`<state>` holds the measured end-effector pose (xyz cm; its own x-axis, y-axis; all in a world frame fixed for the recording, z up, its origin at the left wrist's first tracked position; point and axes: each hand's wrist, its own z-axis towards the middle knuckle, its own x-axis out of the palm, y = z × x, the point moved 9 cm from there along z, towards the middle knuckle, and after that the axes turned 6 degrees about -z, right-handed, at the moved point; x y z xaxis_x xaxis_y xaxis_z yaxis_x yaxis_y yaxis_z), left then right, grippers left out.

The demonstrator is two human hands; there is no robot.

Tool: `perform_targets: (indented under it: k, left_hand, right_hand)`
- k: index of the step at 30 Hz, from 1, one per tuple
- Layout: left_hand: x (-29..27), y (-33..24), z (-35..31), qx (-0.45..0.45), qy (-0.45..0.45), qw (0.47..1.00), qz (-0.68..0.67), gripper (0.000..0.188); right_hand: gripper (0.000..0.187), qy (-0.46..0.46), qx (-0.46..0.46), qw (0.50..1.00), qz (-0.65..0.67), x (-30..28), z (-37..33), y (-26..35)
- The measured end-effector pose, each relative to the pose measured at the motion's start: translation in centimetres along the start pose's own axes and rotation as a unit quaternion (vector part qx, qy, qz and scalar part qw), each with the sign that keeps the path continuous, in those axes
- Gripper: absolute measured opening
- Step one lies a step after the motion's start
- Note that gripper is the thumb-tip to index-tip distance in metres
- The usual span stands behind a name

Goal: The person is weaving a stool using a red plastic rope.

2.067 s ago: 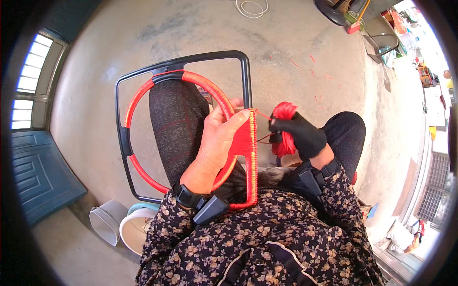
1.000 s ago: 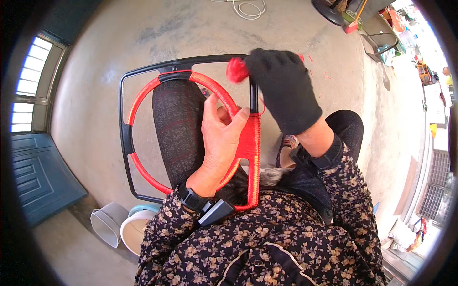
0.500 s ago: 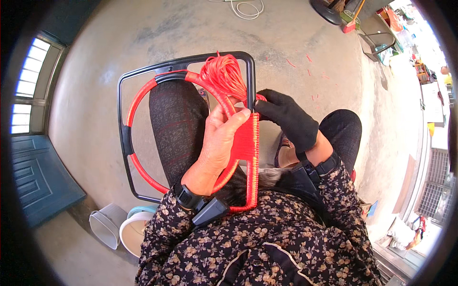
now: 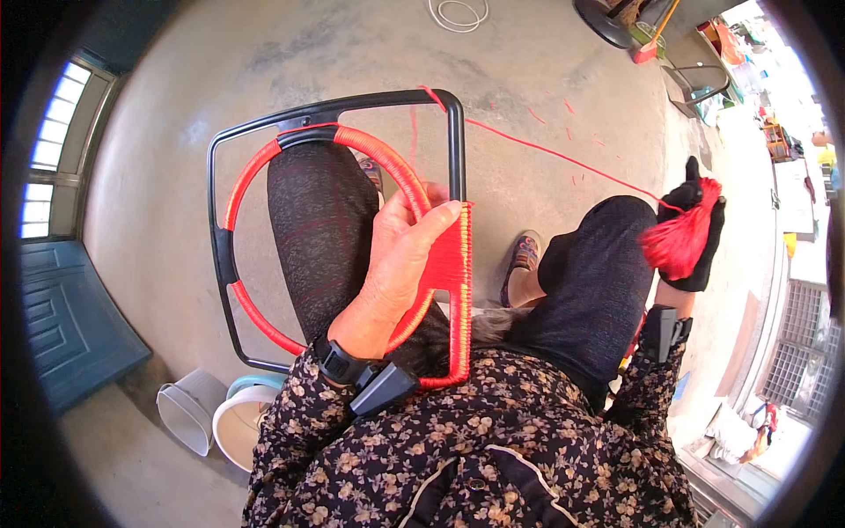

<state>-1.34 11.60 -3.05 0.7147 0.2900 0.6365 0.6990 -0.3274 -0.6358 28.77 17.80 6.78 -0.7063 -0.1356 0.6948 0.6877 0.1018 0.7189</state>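
Observation:
A black metal frame [image 4: 214, 189] with a ring inside it lies across my lap. Red cord is wound round much of the ring [image 4: 253, 189] and over a flat woven panel [image 4: 449, 251] at the frame's near right. My bare left hand [image 4: 400, 246] pinches the panel's top edge beside the ring, thumb on top, other fingers mostly hidden underneath. Far out to the right, my black-gloved right hand [image 4: 715, 238] grips a bundle of red cord [image 4: 682, 233]. From the bundle a single strand [image 4: 563, 158] runs taut to the frame's upper right bar.
On the floor at lower left stand a grey bucket [image 4: 187, 412] and a cream basin [image 4: 239, 427]. Red cord scraps [image 4: 537, 115] lie ahead on the concrete. A white cable [image 4: 458, 16] is coiled farther off. Upper right holds a red-headed broom [image 4: 647, 51] and a metal-framed chair [image 4: 700, 84].
My right hand has swung far right with the cord bundle, which was by the frame's upper right corner. A strand now stretches between them. My left hand keeps its hold.

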Motion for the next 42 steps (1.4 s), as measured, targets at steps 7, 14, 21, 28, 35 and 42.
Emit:
perform_targets:
  k: [7, 14, 21, 28, 35, 42]
  left_hand:
    - [-0.4, -0.2, -0.1, 0.019, 0.004, 1.0, 0.011, 0.015]
    - [-0.1, 0.0, 0.0, 0.028, 0.005, 0.999, 0.015, 0.017]
    - [-1.4, -0.9, -0.2, 0.037, -0.014, 0.999, 0.014, 0.014]
    - [-1.2, -0.7, 0.1, 0.04, -0.011, 0.999, -0.015, 0.017]
    - [-0.9, -0.1, -0.1, 0.009, -0.004, 0.999, -0.041, 0.011]
    - [-0.8, 0.8, 0.2, 0.008, 0.0, 0.999, -0.032, 0.007]
  right_hand:
    - [0.036, -0.037, 0.15, 0.97, -0.187, 3.0, 2.2, -11.4]
    - [0.033, 0.023, 0.204, 0.928, -0.309, 5.1, 4.8, -16.5]
    - [0.043, 0.043, 0.195, 0.639, -0.742, -1.7, -0.5, -0.9]
    - [0.03, -0.086, 0.21, 0.266, -0.937, -13.5, -3.6, 12.7]
    - [0.037, -0.012, 0.271, 0.806, -0.527, 4.3, 0.8, -10.4]
    - [0.026, 0.046, 0.348, 0.834, -0.427, 6.1, 0.0, -19.4]
